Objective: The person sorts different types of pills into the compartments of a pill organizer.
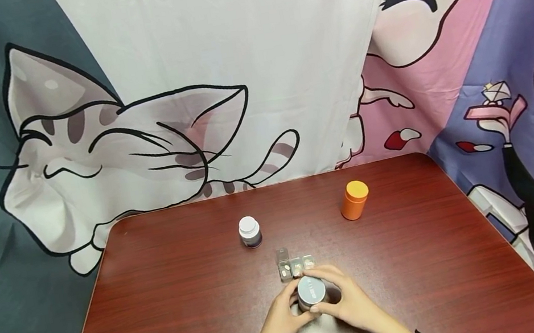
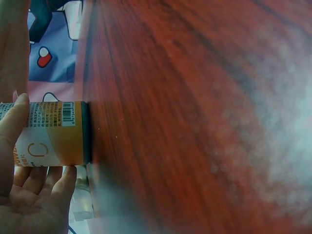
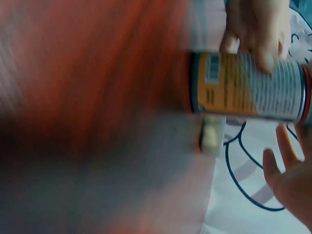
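Near the front of the table, both hands are around an upright jar (image 1: 311, 291) with a grey lid. Its orange and white label (image 2: 53, 136), with a barcode, shows in the left wrist view. The left hand (image 1: 281, 317) grips the jar's body, thumb across the label. The right hand (image 1: 346, 299) holds the jar around its lid from the right; some of its fingers stand off the side in the right wrist view. Just behind the jar is a clear pill organizer (image 1: 285, 272) with small pale items inside; the hands partly hide it.
A white bottle (image 1: 249, 231) with a dark lower part stands behind and left of the organizer. Farther right stands an orange bottle (image 1: 355, 200) with a yellow lid. The reddish-brown table (image 1: 188, 299) ends at a printed curtain (image 1: 247, 31) at the back.
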Motion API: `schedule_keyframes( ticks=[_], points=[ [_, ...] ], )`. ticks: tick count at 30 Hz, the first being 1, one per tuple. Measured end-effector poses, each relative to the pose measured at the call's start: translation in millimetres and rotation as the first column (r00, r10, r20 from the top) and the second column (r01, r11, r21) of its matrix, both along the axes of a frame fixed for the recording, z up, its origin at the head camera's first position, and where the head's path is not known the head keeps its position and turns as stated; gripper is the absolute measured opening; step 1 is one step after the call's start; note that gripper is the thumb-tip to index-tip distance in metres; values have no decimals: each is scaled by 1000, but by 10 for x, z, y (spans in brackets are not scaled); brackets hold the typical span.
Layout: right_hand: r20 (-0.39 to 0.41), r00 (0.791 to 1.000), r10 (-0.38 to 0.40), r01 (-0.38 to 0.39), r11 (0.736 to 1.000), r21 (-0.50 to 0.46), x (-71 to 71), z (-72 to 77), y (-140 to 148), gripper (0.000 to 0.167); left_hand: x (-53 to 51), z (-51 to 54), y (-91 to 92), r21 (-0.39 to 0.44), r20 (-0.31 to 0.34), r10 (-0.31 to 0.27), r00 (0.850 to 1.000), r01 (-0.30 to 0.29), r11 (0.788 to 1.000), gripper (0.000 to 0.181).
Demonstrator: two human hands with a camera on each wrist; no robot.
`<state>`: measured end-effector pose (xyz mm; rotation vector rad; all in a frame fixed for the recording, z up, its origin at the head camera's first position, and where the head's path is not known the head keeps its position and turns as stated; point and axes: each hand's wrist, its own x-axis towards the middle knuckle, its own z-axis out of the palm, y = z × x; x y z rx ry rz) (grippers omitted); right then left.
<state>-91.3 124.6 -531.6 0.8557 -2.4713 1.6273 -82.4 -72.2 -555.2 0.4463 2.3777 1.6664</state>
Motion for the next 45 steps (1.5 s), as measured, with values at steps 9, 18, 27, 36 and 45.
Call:
schedule_keyframes(
  ticks=[9,18,27,36,45],
  points=[
    [16,966,-258,258,963,-81,238,-33,-218,63,16,-4,17,5,-2,21,1000,-21,1000,67],
    [14,942,-334,334,939,-79,296,-59,-271,68,43,-26,44,6,-30,46,998,-46,999,65],
    [-119,957,-266,270,962,26,258,-83,-191,78,53,-9,30,12,-35,43,998,-42,999,65],
    [-100,975,-201,209,975,73,248,-75,-106,85,90,82,-125,31,-23,86,996,-85,996,67],
    [-118,972,-205,220,966,134,288,-134,-80,75,-35,147,-453,90,2,234,972,-234,968,69]
  ],
)
